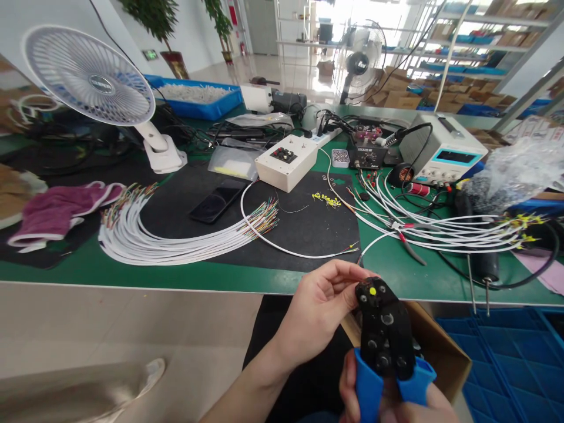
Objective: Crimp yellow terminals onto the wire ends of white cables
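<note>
My right hand [388, 402] grips the blue handles of a black crimping tool [384, 335] at the bottom of the view. A small yellow terminal [372, 291] sits in the tool's jaws. My left hand [321, 311] is pinched at the jaw, fingertips holding a thin white cable [374, 242] that runs up onto the green bench [132, 267]. Loose yellow terminals [328, 200] lie on the black mat [308, 229].
A bundle of white cables [176, 235] curves across the mat, another bundle [445, 226] lies right. A white fan [92, 79], phone [218, 202], white switch box [286, 161], power supply [449, 147], soldering station [368, 155], cardboard box [445, 346] and blue crate [506, 364] surround.
</note>
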Demonstrator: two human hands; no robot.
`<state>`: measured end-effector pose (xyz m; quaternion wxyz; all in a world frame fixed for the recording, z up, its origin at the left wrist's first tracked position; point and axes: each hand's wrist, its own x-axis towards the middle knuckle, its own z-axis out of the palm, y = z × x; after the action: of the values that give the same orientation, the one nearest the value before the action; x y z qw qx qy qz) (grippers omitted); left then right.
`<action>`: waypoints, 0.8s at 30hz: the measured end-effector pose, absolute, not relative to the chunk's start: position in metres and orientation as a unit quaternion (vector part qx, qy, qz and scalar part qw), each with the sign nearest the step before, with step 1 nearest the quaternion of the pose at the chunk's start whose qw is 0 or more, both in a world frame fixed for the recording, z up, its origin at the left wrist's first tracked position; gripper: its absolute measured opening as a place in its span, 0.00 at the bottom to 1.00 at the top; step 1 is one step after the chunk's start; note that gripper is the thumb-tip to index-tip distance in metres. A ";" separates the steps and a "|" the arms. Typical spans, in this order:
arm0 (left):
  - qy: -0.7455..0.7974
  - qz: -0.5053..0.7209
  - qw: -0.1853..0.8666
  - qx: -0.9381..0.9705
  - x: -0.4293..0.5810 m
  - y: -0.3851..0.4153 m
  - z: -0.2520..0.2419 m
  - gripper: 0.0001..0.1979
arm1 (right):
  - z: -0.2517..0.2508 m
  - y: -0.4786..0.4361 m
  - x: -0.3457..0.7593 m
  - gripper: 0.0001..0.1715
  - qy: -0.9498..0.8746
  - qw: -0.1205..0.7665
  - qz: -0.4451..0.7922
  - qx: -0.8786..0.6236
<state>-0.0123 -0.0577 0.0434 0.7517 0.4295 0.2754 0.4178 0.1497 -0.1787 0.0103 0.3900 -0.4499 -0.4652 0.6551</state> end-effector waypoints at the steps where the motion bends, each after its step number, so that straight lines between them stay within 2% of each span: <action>1: 0.282 0.431 0.736 0.439 -0.013 -0.055 0.040 0.13 | 0.014 -0.174 0.153 0.17 -0.525 0.386 0.574 -0.497; 5: 0.358 0.454 0.675 0.458 -0.021 -0.047 0.029 0.10 | 0.027 -0.151 0.178 0.33 -0.709 0.316 0.272 -0.569; 7: 0.379 0.457 0.661 0.458 -0.025 -0.045 0.026 0.09 | 0.030 -0.142 0.190 0.35 -0.768 0.262 0.137 -0.568; 11: 0.392 0.457 0.647 0.468 -0.030 -0.044 0.023 0.08 | 0.030 -0.133 0.201 0.34 -0.790 0.213 0.038 -0.574; 15: 0.407 0.446 0.631 0.488 -0.030 -0.042 0.021 0.09 | 0.030 -0.128 0.199 0.34 -0.785 0.204 0.023 -0.584; 18: 0.428 0.433 0.582 0.540 -0.029 -0.037 0.017 0.08 | 0.029 -0.122 0.198 0.30 -0.767 0.244 0.068 -0.589; 20: 0.449 0.420 0.507 0.605 -0.027 -0.032 0.013 0.07 | 0.028 -0.116 0.198 0.24 -0.735 0.288 0.131 -0.600; 24: 0.460 0.368 0.282 0.757 -0.016 -0.017 0.004 0.06 | 0.022 -0.099 0.200 0.10 -0.629 0.384 0.247 -0.629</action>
<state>-0.0157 -0.0167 0.0043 0.2824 0.7574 0.4596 0.3679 0.1997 -0.0990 0.0223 0.3838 -0.6293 -0.6290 0.2470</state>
